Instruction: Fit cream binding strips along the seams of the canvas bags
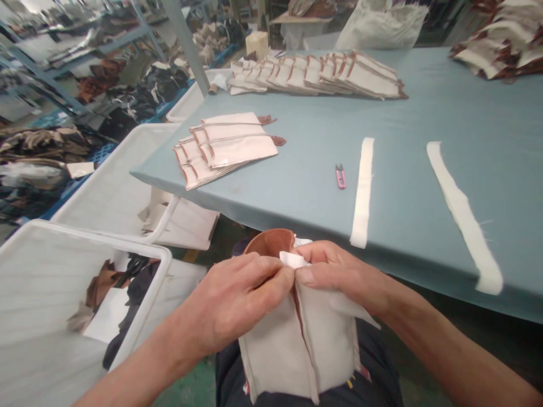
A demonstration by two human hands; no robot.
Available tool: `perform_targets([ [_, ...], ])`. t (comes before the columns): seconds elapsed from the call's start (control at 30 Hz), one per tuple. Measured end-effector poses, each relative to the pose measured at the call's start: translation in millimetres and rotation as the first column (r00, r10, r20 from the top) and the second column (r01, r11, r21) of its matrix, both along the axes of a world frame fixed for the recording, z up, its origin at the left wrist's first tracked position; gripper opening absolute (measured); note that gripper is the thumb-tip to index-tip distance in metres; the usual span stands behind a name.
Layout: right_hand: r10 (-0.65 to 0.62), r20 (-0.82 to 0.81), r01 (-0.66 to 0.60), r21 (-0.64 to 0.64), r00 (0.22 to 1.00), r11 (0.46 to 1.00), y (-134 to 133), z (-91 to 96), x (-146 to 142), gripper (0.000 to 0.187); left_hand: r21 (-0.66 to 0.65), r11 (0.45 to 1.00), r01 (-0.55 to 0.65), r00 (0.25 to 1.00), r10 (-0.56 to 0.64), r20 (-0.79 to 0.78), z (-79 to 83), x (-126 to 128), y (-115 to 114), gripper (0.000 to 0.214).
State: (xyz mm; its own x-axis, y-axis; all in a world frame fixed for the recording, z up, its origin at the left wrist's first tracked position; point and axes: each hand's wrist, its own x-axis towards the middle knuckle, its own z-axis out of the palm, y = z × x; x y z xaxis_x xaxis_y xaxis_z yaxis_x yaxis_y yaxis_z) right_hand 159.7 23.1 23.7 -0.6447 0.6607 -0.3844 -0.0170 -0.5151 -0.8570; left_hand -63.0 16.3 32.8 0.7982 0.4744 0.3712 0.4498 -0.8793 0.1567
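**Both thumbs press together at the top of a cream cloth pouch with a brown-edged centre seam [275, 356]**

Well left of the fingers stands a white plastic bin [38, 294] holding brown and dark scraps [99, 285]. Beyond the fingers and to their left, a small overlapping stack of cream, brown-edged pouches [246, 148] lies on a blue-green covered table [407, 147].

The left hand [241, 294] has thumb and forefinger clamped on the pouch's upper edge. Just behind these fingertips curves a smooth brown panel [267, 242]; the pouch hangs below them, over the lap. A small white tab [292, 260] pokes up between the two hands. The right hand [339, 271] pinches the same edge, its thumb tip beside the left one.

Ahead and right of the fingers lie pink-handled metal snips [340, 178], then a straight off-white cloth strip [363, 192]; farther right, a bent off-white cloth strip [460, 212].
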Motion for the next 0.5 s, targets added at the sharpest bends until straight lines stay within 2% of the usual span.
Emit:
perform_targets([
  [0.07, -0.010, 0.015, 0.009, 0.028, 1.000, 1.000, 1.2, -1.4, -1.7, 0.035, -0.028, 1.000, -0.001, 0.999, 0.002, 0.036, -3.1, 2.0, 0.6, 0.020],
  [0.17, -0.063, 0.118, 0.040, 0.194, 0.991, 0.980, 2.0, 0.7, -1.7, 0.028, -0.221, 0.975, -0.014, 0.980, 0.058, 0.193, -1.9, 3.8, -2.9, 0.020],
  [0.23, -0.096, 0.201, 0.033, 0.298, 0.975, 0.954, 0.1, 3.9, -0.5, 0.021, -0.384, 0.922, -0.055, 0.963, 0.151, 0.224, 4.8, 4.0, -6.2, 0.023],
  [0.33, -0.163, 0.288, 0.025, 0.430, 0.944, 0.903, -5.8, 8.1, -0.5, 0.010, -0.563, 0.817, -0.124, 0.953, 0.255, 0.161, 19.1, 3.6, -7.5, 0.019],
  [0.4, -0.241, 0.322, 0.036, 0.531, 0.916, 0.847, -10.4, 9.6, -2.7, 0.008, -0.634, 0.761, -0.135, 0.950, 0.281, 0.136, 26.2, 3.5, -5.0, 0.012],
  [0.5, -0.323, 0.355, 0.035, 0.624, 0.877, 0.781, -15.7, 11.6, -7.1, 0.011, -0.688, 0.715, -0.126, 0.957, 0.269, 0.104, 29.5, 5.3, 0.8, 0.024],
])
